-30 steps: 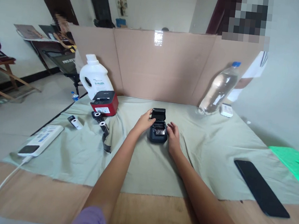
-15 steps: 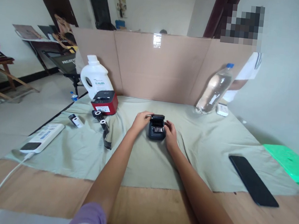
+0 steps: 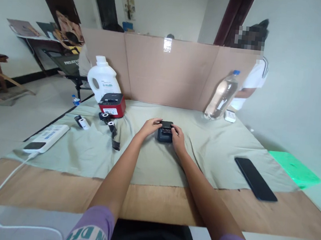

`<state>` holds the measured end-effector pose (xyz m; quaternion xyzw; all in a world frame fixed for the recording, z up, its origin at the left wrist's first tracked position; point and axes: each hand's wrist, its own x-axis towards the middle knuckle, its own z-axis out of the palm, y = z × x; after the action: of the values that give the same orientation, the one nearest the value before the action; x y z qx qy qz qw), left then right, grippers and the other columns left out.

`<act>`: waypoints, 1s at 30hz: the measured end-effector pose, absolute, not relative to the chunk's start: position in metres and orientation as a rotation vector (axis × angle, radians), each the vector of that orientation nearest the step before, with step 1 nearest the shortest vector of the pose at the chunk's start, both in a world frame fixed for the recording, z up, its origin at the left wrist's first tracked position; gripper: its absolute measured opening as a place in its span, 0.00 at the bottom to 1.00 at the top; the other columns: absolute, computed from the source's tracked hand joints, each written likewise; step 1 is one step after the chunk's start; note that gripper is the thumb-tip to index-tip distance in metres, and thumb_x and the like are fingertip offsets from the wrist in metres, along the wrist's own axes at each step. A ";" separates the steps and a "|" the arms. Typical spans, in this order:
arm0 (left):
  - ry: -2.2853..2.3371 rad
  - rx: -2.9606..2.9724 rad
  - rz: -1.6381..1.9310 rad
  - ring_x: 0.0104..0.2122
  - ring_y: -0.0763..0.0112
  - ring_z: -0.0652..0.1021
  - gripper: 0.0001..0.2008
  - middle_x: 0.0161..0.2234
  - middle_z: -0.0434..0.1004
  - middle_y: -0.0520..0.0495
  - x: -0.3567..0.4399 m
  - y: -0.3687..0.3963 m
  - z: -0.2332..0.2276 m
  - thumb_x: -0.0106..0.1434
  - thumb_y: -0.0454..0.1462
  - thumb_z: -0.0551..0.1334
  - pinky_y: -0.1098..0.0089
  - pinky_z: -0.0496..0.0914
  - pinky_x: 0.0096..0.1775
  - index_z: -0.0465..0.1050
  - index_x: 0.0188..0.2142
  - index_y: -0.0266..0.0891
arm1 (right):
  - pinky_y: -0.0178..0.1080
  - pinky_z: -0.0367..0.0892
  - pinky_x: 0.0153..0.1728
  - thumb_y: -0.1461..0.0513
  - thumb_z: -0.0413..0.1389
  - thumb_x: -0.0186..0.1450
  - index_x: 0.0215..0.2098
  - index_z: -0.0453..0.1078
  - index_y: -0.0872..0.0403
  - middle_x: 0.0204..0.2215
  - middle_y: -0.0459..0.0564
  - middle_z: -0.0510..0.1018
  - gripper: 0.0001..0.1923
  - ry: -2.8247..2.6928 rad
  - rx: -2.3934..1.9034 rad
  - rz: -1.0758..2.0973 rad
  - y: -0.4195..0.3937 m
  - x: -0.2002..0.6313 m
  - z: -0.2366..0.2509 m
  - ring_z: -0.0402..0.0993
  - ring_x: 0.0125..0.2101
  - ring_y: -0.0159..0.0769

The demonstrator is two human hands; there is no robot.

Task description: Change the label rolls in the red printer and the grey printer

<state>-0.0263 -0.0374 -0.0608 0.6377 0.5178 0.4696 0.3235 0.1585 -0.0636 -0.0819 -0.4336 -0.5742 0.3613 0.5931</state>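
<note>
A small dark label printer (image 3: 165,133) sits mid-table on the pale green cloth (image 3: 150,161), its lid down. My left hand (image 3: 148,126) rests against its left side with fingers on the lid's top edge. My right hand (image 3: 177,136) lies on its right side, fingers over the lid. Left of it lie two small paper rolls (image 3: 108,120) and a dark strip (image 3: 114,140).
A red-and-black printer (image 3: 112,105) and a white jug (image 3: 103,79) stand back left, before a cardboard screen (image 3: 168,71). A water bottle (image 3: 221,96) stands back right, a black phone (image 3: 255,179) right, a white power strip (image 3: 45,142) left. A person stands behind the screen.
The printer's lid, open a second ago, is down now under both my hands. My view has pulled back and tilted slightly.
</note>
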 end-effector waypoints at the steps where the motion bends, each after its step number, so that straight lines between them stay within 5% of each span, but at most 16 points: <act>1: 1.345 1.597 1.237 0.54 0.58 0.79 0.21 0.57 0.78 0.36 -0.024 -0.037 -0.062 0.61 0.34 0.64 0.59 0.70 0.59 0.77 0.55 0.35 | 0.49 0.61 0.62 0.48 0.53 0.63 0.46 0.77 0.51 0.50 0.55 0.78 0.22 -1.361 -1.021 0.799 -0.064 0.159 -0.082 0.71 0.54 0.44; 11: 1.399 1.469 1.271 0.59 0.57 0.75 0.23 0.60 0.74 0.36 -0.015 -0.051 -0.080 0.66 0.38 0.63 0.57 0.68 0.62 0.74 0.59 0.35 | 0.51 0.54 0.67 0.48 0.54 0.66 0.55 0.75 0.51 0.58 0.56 0.74 0.25 -1.614 -1.068 0.675 -0.075 0.163 -0.083 0.66 0.62 0.47; 19: 1.459 1.645 1.293 0.61 0.61 0.74 0.20 0.60 0.75 0.43 -0.013 -0.072 -0.087 0.69 0.38 0.58 0.61 0.64 0.65 0.75 0.58 0.39 | 0.63 0.60 0.58 0.49 0.72 0.43 0.70 0.56 0.57 0.53 0.66 0.76 0.61 -1.662 -1.249 0.571 -0.089 0.151 -0.078 0.71 0.55 0.64; 22: 1.468 1.635 1.296 0.61 0.61 0.74 0.20 0.60 0.75 0.43 -0.014 -0.069 -0.087 0.69 0.37 0.57 0.61 0.64 0.65 0.76 0.58 0.38 | 0.61 0.62 0.56 0.50 0.71 0.42 0.68 0.58 0.60 0.50 0.66 0.76 0.59 -1.606 -1.347 0.472 -0.093 0.139 -0.077 0.71 0.53 0.63; 27: 1.460 1.664 1.251 0.57 0.63 0.77 0.18 0.55 0.79 0.43 -0.013 -0.070 -0.088 0.70 0.37 0.57 0.63 0.67 0.62 0.79 0.54 0.38 | 0.53 0.69 0.50 0.51 0.67 0.46 0.52 0.70 0.57 0.44 0.60 0.78 0.37 -1.605 -1.425 0.426 -0.075 0.155 -0.067 0.75 0.45 0.54; 30: 1.465 1.676 1.225 0.54 0.64 0.79 0.17 0.53 0.81 0.44 -0.012 -0.073 -0.087 0.70 0.38 0.57 0.64 0.70 0.58 0.80 0.52 0.39 | 0.51 0.69 0.50 0.49 0.67 0.46 0.50 0.70 0.58 0.44 0.61 0.78 0.37 -1.540 -1.524 0.328 -0.044 0.199 -0.055 0.75 0.44 0.52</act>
<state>-0.0120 -0.0735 -0.0871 0.6302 0.5508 0.4604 0.2959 0.1988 -0.0443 -0.0546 -0.6184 -0.6248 0.1331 0.4576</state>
